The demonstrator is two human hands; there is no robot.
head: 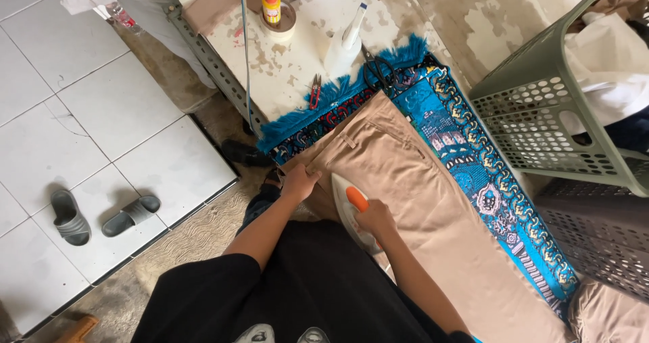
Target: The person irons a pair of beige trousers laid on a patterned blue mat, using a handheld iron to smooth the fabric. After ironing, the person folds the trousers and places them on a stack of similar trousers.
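1. Pressing a white steam iron with an orange handle (353, 208), the right hand (374, 217) had its fingers wrapped shut around the grip; the iron looked rigid and fairly heavy, best held by that handle.
2. Beneath it lay the tan cotton trousers (412, 201) — soft, light, prone to creasing — spread along a blue patterned rug with a fringed edge (466, 147).
3. The left hand (299, 183) pinched the waistband edge, fingers closed on the cloth, keeping it taut.
4. Further off on the stained table (297, 59): a white spray bottle (343, 42), black scissors (378, 72), small red snips (315, 91), and an orange-capped yellow bottle (271, 6) — its label too small to tell.
5. A green plastic laundry basket (541, 106) stood right.
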